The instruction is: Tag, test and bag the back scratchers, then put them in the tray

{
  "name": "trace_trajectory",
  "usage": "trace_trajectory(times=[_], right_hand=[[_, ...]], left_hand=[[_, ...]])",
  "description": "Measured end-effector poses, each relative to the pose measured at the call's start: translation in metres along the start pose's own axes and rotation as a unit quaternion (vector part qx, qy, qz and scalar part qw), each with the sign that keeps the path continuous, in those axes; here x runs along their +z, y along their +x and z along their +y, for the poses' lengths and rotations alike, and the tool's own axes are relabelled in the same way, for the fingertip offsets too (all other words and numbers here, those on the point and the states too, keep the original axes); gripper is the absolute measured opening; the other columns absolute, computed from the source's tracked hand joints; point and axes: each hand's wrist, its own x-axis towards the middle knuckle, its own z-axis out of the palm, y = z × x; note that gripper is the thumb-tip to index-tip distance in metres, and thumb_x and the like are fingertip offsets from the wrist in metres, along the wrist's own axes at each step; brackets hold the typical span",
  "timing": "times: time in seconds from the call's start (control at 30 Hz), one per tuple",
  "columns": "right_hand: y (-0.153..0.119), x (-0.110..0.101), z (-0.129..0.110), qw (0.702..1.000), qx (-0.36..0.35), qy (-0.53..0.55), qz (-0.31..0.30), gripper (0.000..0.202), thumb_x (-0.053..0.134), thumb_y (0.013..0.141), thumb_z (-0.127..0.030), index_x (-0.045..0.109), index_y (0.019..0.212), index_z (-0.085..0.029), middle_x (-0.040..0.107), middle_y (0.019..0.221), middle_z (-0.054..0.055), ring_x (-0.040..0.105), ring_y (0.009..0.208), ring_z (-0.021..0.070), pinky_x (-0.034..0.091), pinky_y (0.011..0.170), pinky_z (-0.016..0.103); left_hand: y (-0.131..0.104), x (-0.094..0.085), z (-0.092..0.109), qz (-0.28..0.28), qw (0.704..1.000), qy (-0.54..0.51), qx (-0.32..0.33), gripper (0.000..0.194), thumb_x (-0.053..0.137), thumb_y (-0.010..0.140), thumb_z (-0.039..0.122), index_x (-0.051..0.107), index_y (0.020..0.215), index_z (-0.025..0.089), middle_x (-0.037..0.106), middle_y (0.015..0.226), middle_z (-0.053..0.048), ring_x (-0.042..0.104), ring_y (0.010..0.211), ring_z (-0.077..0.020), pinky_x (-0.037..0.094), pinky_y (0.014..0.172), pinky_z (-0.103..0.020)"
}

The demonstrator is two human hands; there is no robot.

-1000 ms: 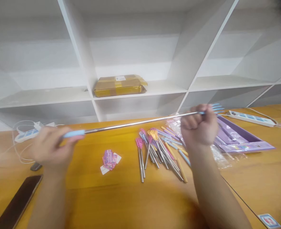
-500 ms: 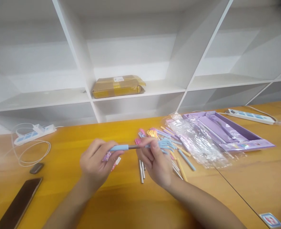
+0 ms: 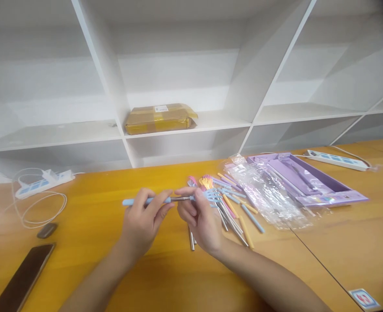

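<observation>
A telescopic back scratcher (image 3: 178,199) with a light blue handle, a short silver metal shaft and a light blue claw head lies level, collapsed short. The handle points left and the splayed claw prongs point right. It is held above the table, the left hand (image 3: 144,221) gripping the handle and the right hand (image 3: 199,219) pinching the shaft just behind the claw.

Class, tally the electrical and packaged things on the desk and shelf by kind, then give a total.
Power strips: 2
Phones: 1
Purple trays: 1
Brown parcels: 1
Total: 5
</observation>
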Motion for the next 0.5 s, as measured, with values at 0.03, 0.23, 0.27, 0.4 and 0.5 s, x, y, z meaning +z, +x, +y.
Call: trace_trajectory(times=[0.03,0.23,0.27,0.4,0.5], right_hand=[[0.000,0.000,0.001,1.000,-0.001,-0.004,0.000,0.048,0.056,0.106,-0.061,0.081,0.107,-0.020,0.027,0.061,-0.008,0.021,0.047,0.0064,0.015,0.050,0.027],[-0.001,0.003,0.006,0.999,0.015,0.012,0.044,0.047,0.063,0.102,-0.061,0.082,0.107,-0.018,0.022,0.061,-0.009,0.017,0.050,0.0066,0.014,0.052,0.026],[0.000,0.003,0.006,0.998,0.017,0.016,0.055,0.046,0.065,0.101,-0.060,0.082,0.106,-0.018,0.021,0.061,-0.009,0.016,0.051,0.0065,0.013,0.052,0.026],[0.014,-0.002,-0.002,0.996,0.005,-0.002,0.095,0.044,0.070,0.097,-0.059,0.079,0.101,-0.016,0.018,0.062,-0.010,0.018,0.052,0.0068,0.015,0.052,0.024],[0.041,-0.028,-0.037,0.985,-0.050,-0.007,0.163,0.036,0.073,0.096,-0.053,0.075,0.095,-0.017,0.019,0.060,-0.011,0.019,0.051,0.0066,0.019,0.050,0.022]], left_hand=[[0.000,0.001,-0.001,0.003,1.000,0.004,0.000,0.022,0.063,0.107,0.034,0.073,0.122,0.022,0.056,0.089,-0.001,0.055,0.067,-0.0103,0.040,0.059,-0.022],[0.001,0.003,-0.002,0.013,0.998,0.055,0.012,0.023,0.060,0.108,0.038,0.073,0.102,0.021,0.054,0.081,0.000,0.051,0.061,-0.0098,0.034,0.054,-0.023],[0.002,0.004,-0.003,0.007,0.998,0.058,0.009,0.023,0.061,0.108,0.039,0.073,0.101,0.021,0.054,0.080,0.000,0.050,0.061,-0.0097,0.033,0.054,-0.023],[0.009,-0.004,-0.022,0.023,0.997,0.071,-0.013,0.026,0.064,0.106,0.043,0.075,0.100,0.021,0.056,0.078,0.001,0.049,0.058,-0.0090,0.032,0.053,-0.022],[0.013,-0.029,-0.077,0.042,0.994,0.094,-0.046,0.031,0.063,0.106,0.048,0.078,0.100,0.022,0.063,0.082,0.000,0.054,0.063,-0.0106,0.037,0.058,-0.022]])
